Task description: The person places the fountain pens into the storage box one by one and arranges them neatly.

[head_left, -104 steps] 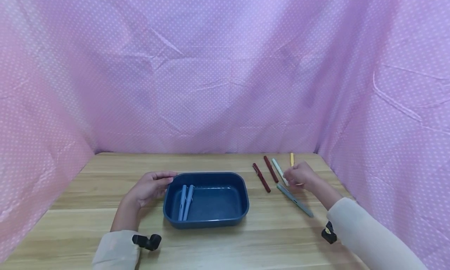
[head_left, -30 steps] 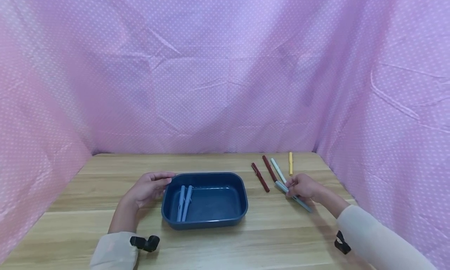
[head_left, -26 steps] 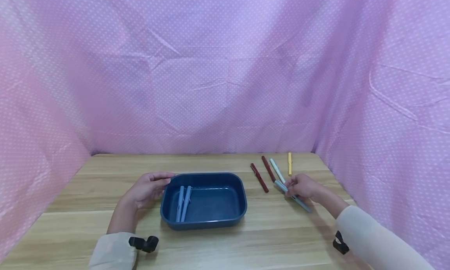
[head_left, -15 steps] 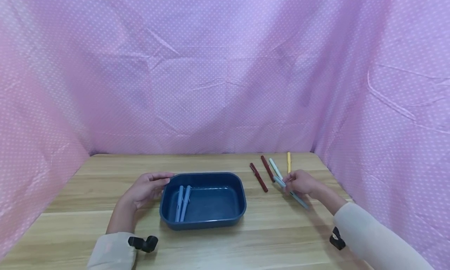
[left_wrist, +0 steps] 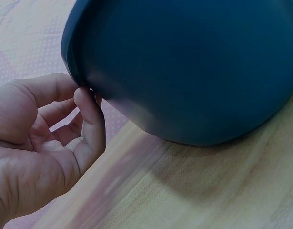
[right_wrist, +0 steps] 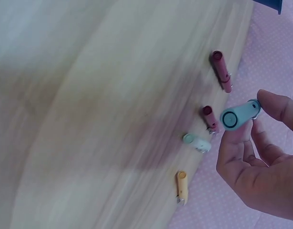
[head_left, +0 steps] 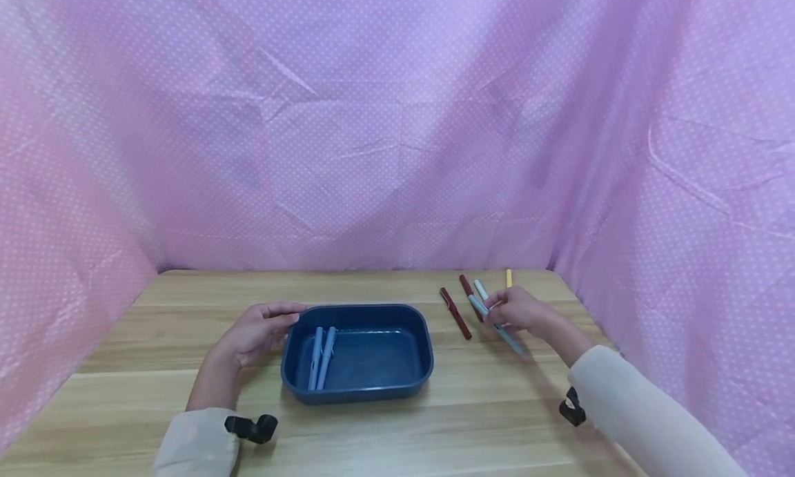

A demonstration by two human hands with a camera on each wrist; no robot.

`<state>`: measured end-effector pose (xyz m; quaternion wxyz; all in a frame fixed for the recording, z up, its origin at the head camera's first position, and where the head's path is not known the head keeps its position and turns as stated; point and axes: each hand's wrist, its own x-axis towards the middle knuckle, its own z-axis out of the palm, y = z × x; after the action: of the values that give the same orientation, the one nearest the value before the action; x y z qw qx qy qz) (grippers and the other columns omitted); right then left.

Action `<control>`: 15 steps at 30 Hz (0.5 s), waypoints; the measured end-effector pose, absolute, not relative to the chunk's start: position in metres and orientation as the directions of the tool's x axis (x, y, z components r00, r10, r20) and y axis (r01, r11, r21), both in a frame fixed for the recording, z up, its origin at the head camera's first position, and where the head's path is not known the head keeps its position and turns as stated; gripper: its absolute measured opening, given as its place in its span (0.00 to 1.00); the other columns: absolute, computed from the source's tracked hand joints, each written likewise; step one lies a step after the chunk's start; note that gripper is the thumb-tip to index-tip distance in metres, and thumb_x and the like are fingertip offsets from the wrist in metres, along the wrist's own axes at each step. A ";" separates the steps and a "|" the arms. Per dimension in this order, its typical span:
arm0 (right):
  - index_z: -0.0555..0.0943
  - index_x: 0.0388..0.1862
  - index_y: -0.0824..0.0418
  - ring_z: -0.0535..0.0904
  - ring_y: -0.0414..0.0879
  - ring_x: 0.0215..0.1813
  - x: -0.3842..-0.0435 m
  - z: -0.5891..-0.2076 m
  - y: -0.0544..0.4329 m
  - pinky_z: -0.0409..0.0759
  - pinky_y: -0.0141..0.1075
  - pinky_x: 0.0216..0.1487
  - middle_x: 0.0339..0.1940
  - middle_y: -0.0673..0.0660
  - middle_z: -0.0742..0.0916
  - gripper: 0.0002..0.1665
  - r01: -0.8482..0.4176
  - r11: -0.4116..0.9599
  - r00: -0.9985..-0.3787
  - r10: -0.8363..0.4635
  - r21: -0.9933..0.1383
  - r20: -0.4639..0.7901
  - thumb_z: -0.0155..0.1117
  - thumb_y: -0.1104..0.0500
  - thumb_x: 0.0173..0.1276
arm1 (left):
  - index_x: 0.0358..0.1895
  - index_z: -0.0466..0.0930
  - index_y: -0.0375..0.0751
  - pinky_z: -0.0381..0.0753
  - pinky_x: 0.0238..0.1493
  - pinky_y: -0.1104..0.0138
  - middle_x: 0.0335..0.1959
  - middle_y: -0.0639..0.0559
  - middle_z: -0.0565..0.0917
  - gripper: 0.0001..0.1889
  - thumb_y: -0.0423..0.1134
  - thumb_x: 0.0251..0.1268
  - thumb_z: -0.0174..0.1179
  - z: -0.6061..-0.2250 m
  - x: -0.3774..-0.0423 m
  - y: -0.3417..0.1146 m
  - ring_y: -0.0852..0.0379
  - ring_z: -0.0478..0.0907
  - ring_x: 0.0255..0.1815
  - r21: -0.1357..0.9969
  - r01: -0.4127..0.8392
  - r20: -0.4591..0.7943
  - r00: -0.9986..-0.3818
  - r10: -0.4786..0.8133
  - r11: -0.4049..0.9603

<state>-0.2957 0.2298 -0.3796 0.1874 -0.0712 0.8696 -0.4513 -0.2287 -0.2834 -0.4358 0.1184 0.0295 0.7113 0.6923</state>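
Note:
My right hand (head_left: 517,308) pinches a grey-green pen (head_left: 511,340) between thumb and fingers, above the pens at the right of the table. In the right wrist view the round end of this pen (right_wrist: 230,119) faces the camera. Two dark red pens (head_left: 455,313) (right_wrist: 209,119), a pale mint pen (head_left: 480,288) and a yellow pen (head_left: 508,278) lie close by, some partly covered by the hand. My left hand (head_left: 257,332) grips the upper left corner of a dark blue box (head_left: 357,396), thumb and fingers at its rim (left_wrist: 70,62). Two blue pens (head_left: 321,358) lie side by side inside it, at the left.
The wooden table (head_left: 373,442) ends at the back against a pink dotted cloth (head_left: 373,152), which also hangs at both sides. A black wrist camera (head_left: 251,429) sits at the left sleeve, another black camera (head_left: 572,406) at the right sleeve.
My right hand has gone from beside the mint pen to the grey-green pen, taken hold of it and raised it up and leftward. The left hand stays at the box.

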 end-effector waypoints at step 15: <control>0.78 0.56 0.75 0.77 0.46 0.39 -0.304 -0.377 0.207 0.82 0.43 0.43 0.38 0.58 0.83 0.19 0.016 0.546 -0.914 -0.333 -0.838 -0.234 0.64 0.68 0.68 | 0.66 0.77 0.32 0.84 0.53 0.63 0.55 0.49 0.86 0.21 0.38 0.76 0.61 -0.439 -0.227 -0.282 0.54 0.83 0.53 0.990 -0.130 -0.137 -0.971 0.195 0.048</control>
<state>-0.3043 0.2072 -0.3772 0.1864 -0.0923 0.8591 -0.4677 -0.2267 -0.2824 -0.4388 0.1176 0.0227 0.7142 0.6896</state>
